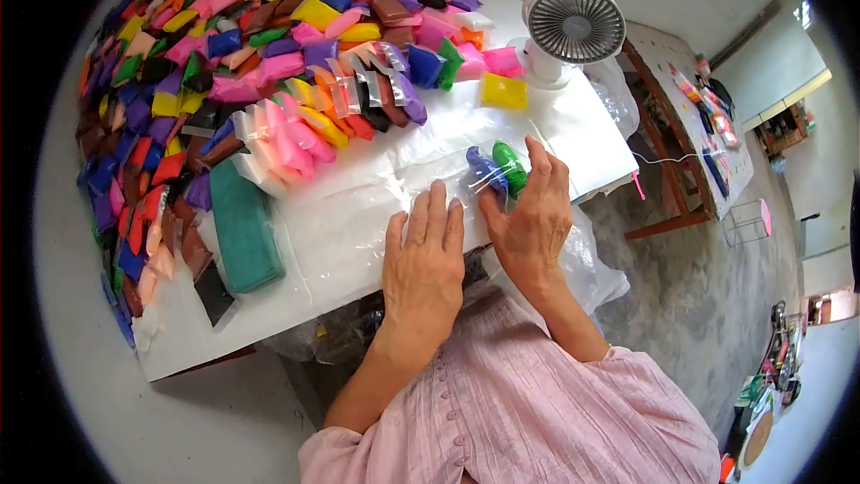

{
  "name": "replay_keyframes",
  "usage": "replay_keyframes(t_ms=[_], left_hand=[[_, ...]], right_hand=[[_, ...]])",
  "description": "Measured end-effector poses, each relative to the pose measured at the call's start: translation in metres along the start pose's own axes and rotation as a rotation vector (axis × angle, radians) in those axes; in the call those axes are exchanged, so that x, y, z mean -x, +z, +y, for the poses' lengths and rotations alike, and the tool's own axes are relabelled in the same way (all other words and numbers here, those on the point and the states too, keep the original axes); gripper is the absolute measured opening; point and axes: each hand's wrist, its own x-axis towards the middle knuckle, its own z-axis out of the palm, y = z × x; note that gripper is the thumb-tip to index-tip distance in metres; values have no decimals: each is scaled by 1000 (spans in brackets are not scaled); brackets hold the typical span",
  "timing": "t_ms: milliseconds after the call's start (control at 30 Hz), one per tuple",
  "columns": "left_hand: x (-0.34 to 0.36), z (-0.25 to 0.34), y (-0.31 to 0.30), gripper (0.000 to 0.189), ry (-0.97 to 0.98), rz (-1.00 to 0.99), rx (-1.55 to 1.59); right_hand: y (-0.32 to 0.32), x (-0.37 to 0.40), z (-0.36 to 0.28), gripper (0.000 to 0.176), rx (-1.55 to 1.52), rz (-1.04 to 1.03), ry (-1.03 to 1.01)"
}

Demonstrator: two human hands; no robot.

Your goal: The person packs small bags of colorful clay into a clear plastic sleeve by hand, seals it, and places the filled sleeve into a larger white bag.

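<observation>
My left hand [424,264] lies open, palm down, fingers stretched over a clear plastic bag [358,220] spread flat along the table's front. Beside it on the right, my right hand [535,220] is open too, thumb apart from the fingers. Its thumb and fingertips are right at a blue packet [486,170] and a green packet [510,167], which lie side by side with clear film over them. Both packets look plump and soft. Farther left, a fanned row of filled packets with clear ends [300,134] lies on the white table top [591,143].
A big heap of colourful packets [260,54] covers the table's back and left. A teal block [242,229] lies at the front left. A yellow packet [503,90] sits near a white fan [573,27]. Loose clear plastic [596,269] hangs past the table's right edge.
</observation>
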Motion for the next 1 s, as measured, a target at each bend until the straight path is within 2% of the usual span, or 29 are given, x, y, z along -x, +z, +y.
replay_keyframes(t_ms=[67,167,300,467,600,667,733,900,1000], left_hand=[[-3,2,-7,42,-7,39,90],[-12,0,2,38,-55,56,471],[-23,-6,23,37,-142,206,671],[-25,-12,19,42,-64,151,690],[-28,-11,15,43,-52,85,740],[-27,-10,18,43,-48,71,664],[-26,-8,19,43,-46,56,624],[-26,-9,18,47,-35,18,586],[-27,-6,12,50,-107,-14,681]], right_hand=[[2,0,1,77,0,7,-13],[2,0,0,77,8,12,-13],[3,-2,1,76,21,9,-19],[-4,-1,4,77,-52,-11,-46],[-24,5,0,67,-41,14,-50],[-29,11,1,59,-5,30,-34],[-31,14,-2,39,15,-33,23],[-25,8,-2,33,110,-57,41],[-22,5,-5,33,152,-91,88]])
